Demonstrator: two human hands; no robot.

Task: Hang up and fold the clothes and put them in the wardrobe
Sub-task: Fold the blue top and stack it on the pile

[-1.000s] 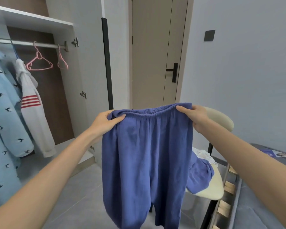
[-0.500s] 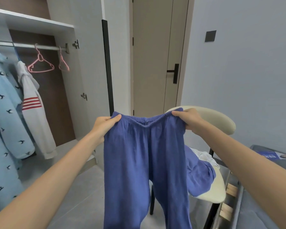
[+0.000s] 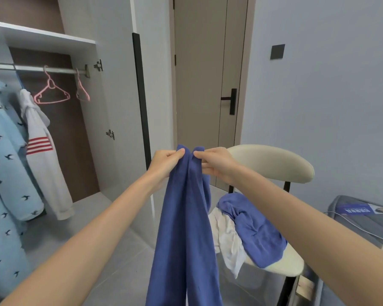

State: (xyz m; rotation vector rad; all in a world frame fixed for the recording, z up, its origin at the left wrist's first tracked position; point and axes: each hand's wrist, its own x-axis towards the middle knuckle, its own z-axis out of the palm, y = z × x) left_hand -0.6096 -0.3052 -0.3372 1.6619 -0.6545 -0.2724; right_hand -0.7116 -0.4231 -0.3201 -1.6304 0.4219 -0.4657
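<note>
Hanging lengthwise, waistband up, blue trousers (image 3: pixel 184 228), left hand (image 3: pixel 166 161) and right hand (image 3: pixel 217 162) pinching waistband corners together.

The light blue garment (image 3: pixel 5 164) and white jacket (image 3: pixel 42 166) are filling the left of the wardrobe rail (image 3: pixel 60 70), while two pink hangers (image 3: pixel 51 83) are hanging bare near its right end, open air beneath them. The white wardrobe panel (image 3: pixel 119 107) is jutting forward beside that opening, and blue trousers (image 3: pixel 186 217) and a clothes-heaped chair (image 3: pixel 272 161) are crowding its right side.
</note>
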